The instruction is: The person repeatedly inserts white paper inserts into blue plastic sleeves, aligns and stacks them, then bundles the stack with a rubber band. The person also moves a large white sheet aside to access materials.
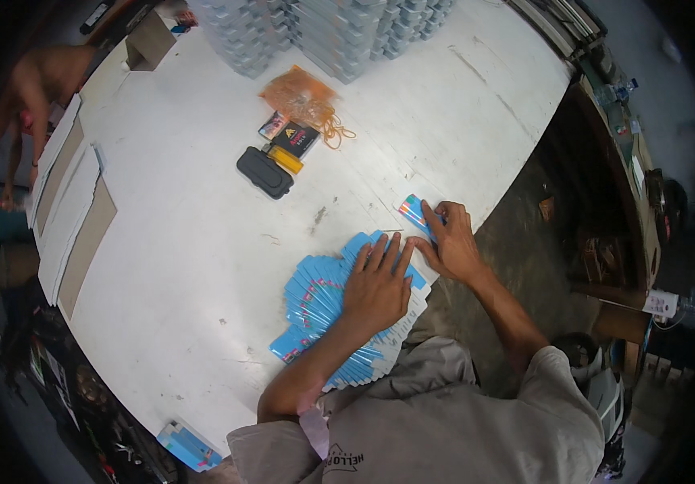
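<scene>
A fanned-out row of flat blue printed card pieces lies overlapping at the table's near edge. My left hand rests flat on top of the fan, its fingers stretched out and slightly apart. Just to the right, my right hand grips a small blue card piece with coloured stripes at one end. It lies low over the table near the right edge. Whether it is one piece or a thin stack, I cannot tell.
Tall stacks of grey-white pieces stand at the far side. A dark case, a yellow lighter, a black pack and an orange bag with rubber bands lie mid-table. Torn cardboard lines the left edge; another person's arm is beyond.
</scene>
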### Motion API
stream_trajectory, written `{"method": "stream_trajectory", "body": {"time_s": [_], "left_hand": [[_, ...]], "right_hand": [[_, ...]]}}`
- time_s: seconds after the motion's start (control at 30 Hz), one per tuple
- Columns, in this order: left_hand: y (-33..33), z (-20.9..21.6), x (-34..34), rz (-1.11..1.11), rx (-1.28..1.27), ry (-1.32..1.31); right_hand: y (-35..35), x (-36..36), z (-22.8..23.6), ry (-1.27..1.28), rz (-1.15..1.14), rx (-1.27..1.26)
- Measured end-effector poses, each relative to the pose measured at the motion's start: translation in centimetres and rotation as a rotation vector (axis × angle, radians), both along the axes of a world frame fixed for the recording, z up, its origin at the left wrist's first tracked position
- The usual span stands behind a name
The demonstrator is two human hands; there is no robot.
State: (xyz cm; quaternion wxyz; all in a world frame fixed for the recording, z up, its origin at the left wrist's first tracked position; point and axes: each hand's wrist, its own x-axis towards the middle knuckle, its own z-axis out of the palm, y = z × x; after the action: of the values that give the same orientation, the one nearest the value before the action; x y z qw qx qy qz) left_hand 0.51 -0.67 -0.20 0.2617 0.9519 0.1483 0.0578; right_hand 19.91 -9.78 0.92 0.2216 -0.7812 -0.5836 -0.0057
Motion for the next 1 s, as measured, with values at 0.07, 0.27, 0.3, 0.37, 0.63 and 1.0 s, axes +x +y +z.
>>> {"method": "stream_trajectory", "body": {"time_s": [0.07, 0.27, 0.3, 0.37, 0.63, 1.0], "left_hand": [[-0.1, 0.1, 0.0, 0.016, -0.043, -0.012], [-0.3, 0.6, -0.2, -0.06, 0.165, 0.052], [-0.3, 0.5, -0.3, -0.086, 0.178, 0.07], [0.4, 0.6, -0.2, -0.084, 0.032, 0.072], [0.7, 1.4, -0.3, -0.062, -0.055, 0.067], [2.4, -2.7, -2.2, 0.627, -1.07, -1.014]], "right_hand": [[-0.4, -0.3, 0.4, 0.053, -0.017, -0.034], [-2.0, -3.0, 1.6, 0.799, -0.111, -0.357], [-1.7, -2.6, 1.6, 0.785, -0.109, -0.406], [-0.9, -2.5, 2.7, 0.712, -0.239, -0.514], [0.8, -2.0, 2.3, 1.197, -0.118, 0.308], [2.7, -7.2, -4.1, 0.537, 0.463, -0.049]]}}
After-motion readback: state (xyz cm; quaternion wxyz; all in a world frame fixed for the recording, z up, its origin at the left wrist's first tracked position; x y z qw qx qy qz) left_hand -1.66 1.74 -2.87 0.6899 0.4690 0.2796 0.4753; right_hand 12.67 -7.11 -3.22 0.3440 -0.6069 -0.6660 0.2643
